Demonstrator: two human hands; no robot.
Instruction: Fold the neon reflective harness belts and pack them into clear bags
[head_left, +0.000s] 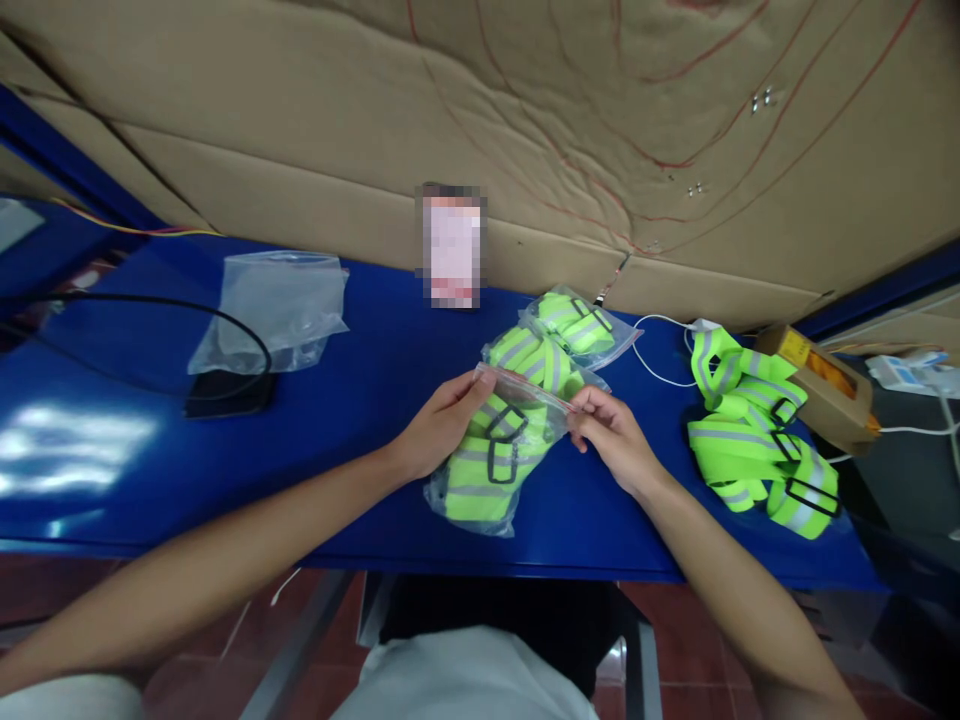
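Note:
A clear zip bag [491, 480] with a folded neon yellow-green reflective strap and black buckles inside lies on the blue table, its zip edge toward the back. My left hand [450, 420] pinches the left end of that edge. At the right end, the fingers of my right hand [606, 432] are closed on the same edge. Just behind it are two more bagged straps, one [525, 350] close against the held bag and another [574, 322] farther back.
Loose neon straps [757, 440] lie at the right beside an open cardboard box [825, 390] and a white cable. At the left, flat clear bags [281, 305] rest partly over a dark flat object [229, 393]. A cardboard panel [300, 120] stands behind the blue table [360, 340].

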